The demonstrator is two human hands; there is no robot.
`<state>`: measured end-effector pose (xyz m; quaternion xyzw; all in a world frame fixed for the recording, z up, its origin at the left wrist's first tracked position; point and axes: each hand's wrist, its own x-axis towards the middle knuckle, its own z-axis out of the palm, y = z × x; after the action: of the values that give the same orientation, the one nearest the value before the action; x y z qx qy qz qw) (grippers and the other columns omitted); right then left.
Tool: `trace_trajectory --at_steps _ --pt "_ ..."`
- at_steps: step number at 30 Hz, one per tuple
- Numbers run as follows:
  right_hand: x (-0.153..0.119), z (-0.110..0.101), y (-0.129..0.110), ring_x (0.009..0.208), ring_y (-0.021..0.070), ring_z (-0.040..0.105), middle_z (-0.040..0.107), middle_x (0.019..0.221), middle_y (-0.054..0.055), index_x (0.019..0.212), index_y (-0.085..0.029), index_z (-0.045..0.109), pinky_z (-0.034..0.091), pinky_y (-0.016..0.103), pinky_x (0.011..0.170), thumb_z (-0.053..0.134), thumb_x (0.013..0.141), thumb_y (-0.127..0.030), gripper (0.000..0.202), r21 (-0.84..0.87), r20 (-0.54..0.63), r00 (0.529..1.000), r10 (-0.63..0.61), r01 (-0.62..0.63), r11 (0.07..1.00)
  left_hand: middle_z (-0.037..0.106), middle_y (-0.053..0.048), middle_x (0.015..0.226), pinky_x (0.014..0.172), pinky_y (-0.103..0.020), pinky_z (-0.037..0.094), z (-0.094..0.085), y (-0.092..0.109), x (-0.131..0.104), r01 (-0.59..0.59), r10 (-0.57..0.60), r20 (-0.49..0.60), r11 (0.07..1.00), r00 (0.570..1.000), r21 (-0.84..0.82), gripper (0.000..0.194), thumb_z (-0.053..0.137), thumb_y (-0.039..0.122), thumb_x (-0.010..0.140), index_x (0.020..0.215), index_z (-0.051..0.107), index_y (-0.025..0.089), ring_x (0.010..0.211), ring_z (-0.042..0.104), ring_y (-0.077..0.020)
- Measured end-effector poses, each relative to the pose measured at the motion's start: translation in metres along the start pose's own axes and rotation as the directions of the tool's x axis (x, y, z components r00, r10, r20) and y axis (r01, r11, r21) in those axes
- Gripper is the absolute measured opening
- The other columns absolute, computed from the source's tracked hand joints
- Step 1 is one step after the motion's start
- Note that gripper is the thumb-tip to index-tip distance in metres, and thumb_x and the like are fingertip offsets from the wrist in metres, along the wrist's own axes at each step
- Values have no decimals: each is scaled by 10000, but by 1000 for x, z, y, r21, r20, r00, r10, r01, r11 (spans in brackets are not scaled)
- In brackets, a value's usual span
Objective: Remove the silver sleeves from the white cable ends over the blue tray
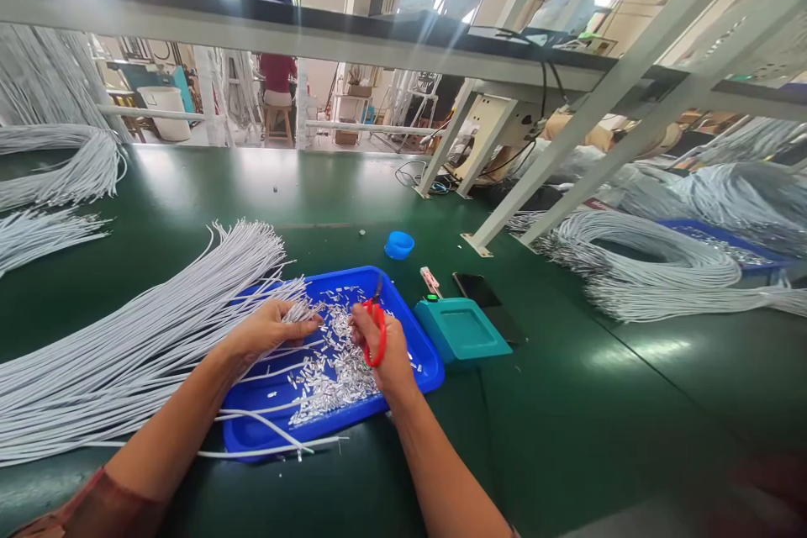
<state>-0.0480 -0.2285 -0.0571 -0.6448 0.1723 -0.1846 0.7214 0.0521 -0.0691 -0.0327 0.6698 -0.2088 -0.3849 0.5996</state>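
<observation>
A blue tray (430, 360) lies in front of me with a heap of small shiny metal terminals (344, 370) in it. My left hand (274, 329) is closed around the ends of several white wires (157, 328) above the tray's left part. The rest of that thick bundle stretches away to the left. Red-handled scissors (377, 336) hang on my right hand (383, 349), their dark blades pointing up and away. The right thumb and fingers are bent together over the terminals; anything small between the fingertips is too small to make out. A few loose wires cross the tray's near left corner.
Right of the tray sit a teal box (466, 329), a dark phone (477, 290) and a box cutter (429, 282). A blue round cap (399, 245) stands behind. White slanted posts (555, 160) meet the green table (630, 387). Coiled wires (656, 256) lie at right.
</observation>
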Motion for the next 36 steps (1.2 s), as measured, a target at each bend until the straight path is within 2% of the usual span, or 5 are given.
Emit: trace_trajectory --at_steps 8,18,27,34,36 --pt "1 -4 6 695 141 515 583 770 10 817 -175 586 383 239 619 557 772 -496 325 -523 226 972 -65 177 833 594 -11 585 484 -228 432 -2 0 1 -21 19 -78 999 997 -30 451 788 384 556 845 579 108 525 559 -129" --pt "-3 -4 1 584 109 443 518 602 -18 629 -157 577 298 216 526 554 769 -390 272 -620 355 935 7 230 750 441 38 490 413 -190 176 -6 5 -3 -24 21 -45 998 999 -65 387 758 418 579 744 609 101 438 335 -57" --pt "-4 -3 0 530 89 361 395 522 -36 503 -160 412 216 223 496 555 743 -352 339 -633 394 919 17 258 730 459 38 469 413 -196 201 -6 3 -3 -43 40 -76 998 996 -36 364 763 409 565 683 597 107 423 343 -60" --pt "-4 -1 8 503 85 303 303 487 -38 479 -167 329 181 234 482 533 740 -377 393 -627 350 936 39 204 752 488 27 539 492 -209 276 -7 -6 0 -245 297 -182 934 938 261 291 722 389 641 682 646 110 501 373 -77" --pt "-4 1 12 499 83 303 306 486 -39 476 -166 329 181 236 484 529 743 -379 396 -625 341 940 19 211 751 487 27 529 490 -208 281 -6 -6 -1 -268 308 -166 937 937 225 283 723 383 645 653 636 114 498 383 -79"
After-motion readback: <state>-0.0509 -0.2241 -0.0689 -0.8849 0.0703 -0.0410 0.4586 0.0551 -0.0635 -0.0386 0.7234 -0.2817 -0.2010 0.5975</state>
